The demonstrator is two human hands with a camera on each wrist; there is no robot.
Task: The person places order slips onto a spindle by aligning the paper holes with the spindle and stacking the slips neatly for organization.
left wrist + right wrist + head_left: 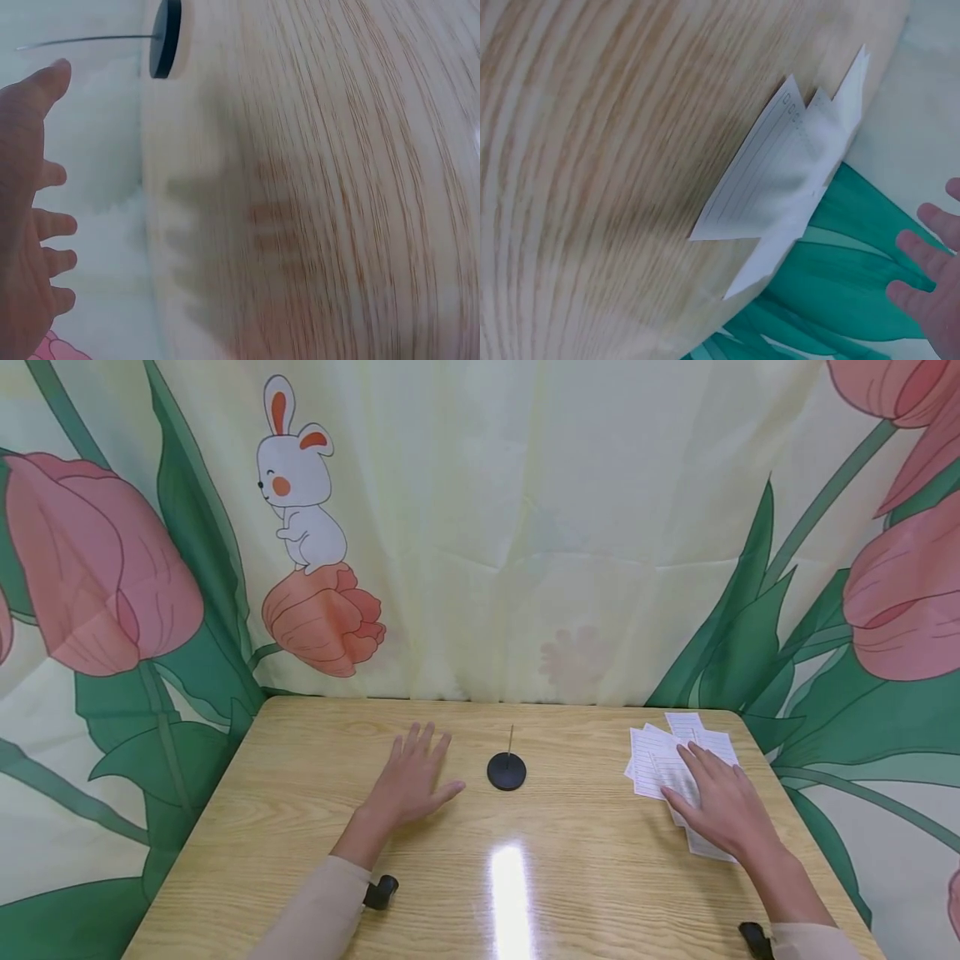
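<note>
A round black base with a thin upright metal spike, a bill spike (507, 771), stands near the middle of the table. To its left my left hand (408, 781) is held over the wood, palm down with fingers spread, its shadow falling on the table in the left wrist view. Several lined paper slips (660, 760) lie in an overlapping, fanned pile at the right. Above them my right hand (720, 797) hovers with its fingers extended, hiding part of the pile. Neither hand holds anything. In the right wrist view the slips (761, 172) show printed lines.
The wooden table (315, 777) ends at a hanging cloth (480, 568) printed with tulips and a rabbit. Small black devices (381, 892) are worn at both wrists. A bright light reflection (512, 902) shows on the tabletop's near part.
</note>
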